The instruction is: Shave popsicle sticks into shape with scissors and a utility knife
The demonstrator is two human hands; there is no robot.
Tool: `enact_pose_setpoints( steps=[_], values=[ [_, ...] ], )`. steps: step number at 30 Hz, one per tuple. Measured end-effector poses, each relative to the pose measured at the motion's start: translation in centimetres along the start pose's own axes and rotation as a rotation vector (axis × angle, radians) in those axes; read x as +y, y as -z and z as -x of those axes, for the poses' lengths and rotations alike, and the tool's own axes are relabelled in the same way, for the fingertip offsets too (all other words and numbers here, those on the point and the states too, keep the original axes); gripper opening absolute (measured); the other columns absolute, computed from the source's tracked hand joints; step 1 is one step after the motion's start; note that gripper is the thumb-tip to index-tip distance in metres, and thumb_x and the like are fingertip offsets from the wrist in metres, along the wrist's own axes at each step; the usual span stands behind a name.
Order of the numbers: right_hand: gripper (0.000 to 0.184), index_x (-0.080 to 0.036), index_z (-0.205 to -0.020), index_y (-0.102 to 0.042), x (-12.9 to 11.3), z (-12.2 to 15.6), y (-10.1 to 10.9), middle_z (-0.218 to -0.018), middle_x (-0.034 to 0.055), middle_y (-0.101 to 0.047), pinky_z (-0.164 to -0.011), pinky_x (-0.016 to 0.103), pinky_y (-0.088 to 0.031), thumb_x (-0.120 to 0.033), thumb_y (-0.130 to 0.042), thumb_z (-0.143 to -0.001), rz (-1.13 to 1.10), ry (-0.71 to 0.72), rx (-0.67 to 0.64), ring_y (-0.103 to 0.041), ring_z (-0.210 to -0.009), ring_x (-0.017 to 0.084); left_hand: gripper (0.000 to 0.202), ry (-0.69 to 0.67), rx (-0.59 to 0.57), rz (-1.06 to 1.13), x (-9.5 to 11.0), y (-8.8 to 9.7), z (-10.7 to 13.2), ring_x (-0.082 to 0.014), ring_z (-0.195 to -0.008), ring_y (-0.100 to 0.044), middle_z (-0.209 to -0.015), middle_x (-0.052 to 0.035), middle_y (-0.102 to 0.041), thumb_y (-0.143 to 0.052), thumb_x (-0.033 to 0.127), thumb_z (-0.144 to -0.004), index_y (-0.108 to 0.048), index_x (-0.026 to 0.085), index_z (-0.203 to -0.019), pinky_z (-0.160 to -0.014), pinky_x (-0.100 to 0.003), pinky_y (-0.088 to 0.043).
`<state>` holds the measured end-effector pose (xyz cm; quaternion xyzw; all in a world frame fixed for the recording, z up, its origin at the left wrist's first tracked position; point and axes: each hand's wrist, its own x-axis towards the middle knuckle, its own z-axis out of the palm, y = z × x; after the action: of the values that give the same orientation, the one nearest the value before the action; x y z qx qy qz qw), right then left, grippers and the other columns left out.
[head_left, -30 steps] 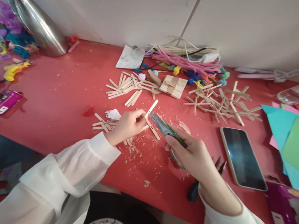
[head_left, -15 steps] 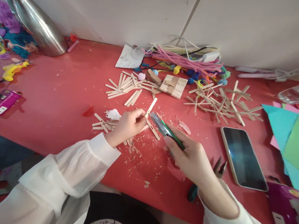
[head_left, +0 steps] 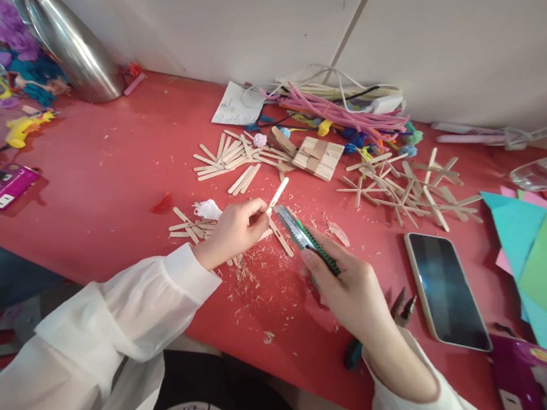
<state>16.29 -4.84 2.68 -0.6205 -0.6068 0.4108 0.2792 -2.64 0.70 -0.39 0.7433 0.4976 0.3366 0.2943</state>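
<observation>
My left hand (head_left: 234, 232) is closed on a pale wooden craft stick (head_left: 277, 195) that points up and to the right over the red table (head_left: 107, 169). My right hand (head_left: 350, 289) grips a green utility knife (head_left: 305, 238). The knife's metal front end reaches the stick close to my left fingers. Wood shavings (head_left: 256, 280) lie scattered on the table under and between both hands. A few cut stick pieces (head_left: 187, 226) rest just left of my left hand.
Loose sticks (head_left: 232, 159), a glued stick panel (head_left: 318, 158) and crossed stick shapes (head_left: 402, 185) lie behind my hands, before pink pipe cleaners (head_left: 346, 115). A phone (head_left: 446, 288), coloured paper (head_left: 538, 260) and pliers (head_left: 404, 306) are at right. A metal vase (head_left: 64, 36) stands far left.
My right hand and the knife have shifted slightly left and nearer to me. My left hand and the stick have hardly moved.
</observation>
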Motion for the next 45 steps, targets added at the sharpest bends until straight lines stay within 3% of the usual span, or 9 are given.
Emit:
enact_pose_setpoints(
  steps=[6,24,34,38,41,45],
  values=[
    [0.048,-0.017,-0.123,-0.055,-0.15,0.09,0.03,-0.061,-0.0018,-0.060,-0.035,0.021,-0.038,-0.041,-0.049,-0.082,0.003,0.014,0.018,-0.041,-0.036,0.007,0.019,0.024,-0.016,0.084,-0.24,-0.21,-0.02,-0.0097,-0.052,-0.048,-0.057,0.0029,-0.050,-0.044,0.024,-0.087,-0.041,0.019,-0.069,-0.053,-0.022,-0.038],
    [0.049,-0.018,-0.124,-0.055,-0.23,0.14,-0.03,-0.061,-0.0019,-0.059,-0.035,0.021,-0.037,-0.042,-0.049,-0.082,-0.007,-0.005,0.005,-0.040,-0.036,0.007,0.019,0.021,-0.005,0.058,-0.13,-0.25,0.00,-0.0098,-0.050,-0.049,-0.056,0.0030,-0.050,-0.044,0.026,-0.087,-0.043,0.019,-0.070,-0.053,-0.022,-0.038],
    [0.050,-0.016,-0.124,-0.054,0.02,0.08,-0.23,-0.057,-0.0027,-0.057,-0.035,0.021,-0.037,-0.043,-0.049,-0.082,0.001,-0.005,0.000,-0.039,-0.037,0.007,0.020,-0.066,0.042,-0.147,0.45,0.03,0.22,-0.0084,-0.042,-0.035,-0.051,0.0064,-0.033,-0.044,0.019,-0.085,-0.037,0.020,-0.067,-0.046,-0.024,-0.025],
    [0.049,-0.015,-0.124,-0.055,0.13,0.17,-0.38,-0.054,-0.0029,-0.054,-0.036,0.022,-0.036,-0.042,-0.045,-0.084,0.116,0.069,0.017,-0.036,-0.037,0.008,0.023,-0.080,0.050,-0.190,0.59,0.13,0.28,-0.0081,-0.041,-0.030,-0.051,0.0068,-0.026,-0.044,0.019,-0.084,-0.034,0.020,-0.064,-0.045,-0.025,-0.022],
    [0.048,-0.016,-0.124,-0.056,0.10,0.14,-0.54,-0.050,-0.0029,-0.051,-0.036,0.023,-0.033,-0.039,-0.045,-0.083,0.246,0.152,0.081,-0.034,-0.036,0.009,0.022,-0.044,0.022,-0.074,0.45,0.02,0.18,-0.0080,-0.043,-0.037,-0.051,0.0059,-0.036,-0.045,0.021,-0.085,-0.038,0.020,-0.064,-0.046,-0.023,-0.029],
    [0.047,-0.017,-0.123,-0.056,0.00,-0.03,-0.58,-0.050,-0.0032,-0.051,-0.035,0.021,-0.034,-0.039,-0.045,-0.083,0.224,0.150,0.082,-0.036,-0.036,0.008,0.018,0.102,-0.022,0.316,0.23,-0.41,-0.04,-0.0082,-0.052,-0.053,-0.060,0.0026,-0.053,-0.043,0.025,-0.088,-0.045,0.019,-0.071,-0.054,-0.021,-0.044]
  ],
)
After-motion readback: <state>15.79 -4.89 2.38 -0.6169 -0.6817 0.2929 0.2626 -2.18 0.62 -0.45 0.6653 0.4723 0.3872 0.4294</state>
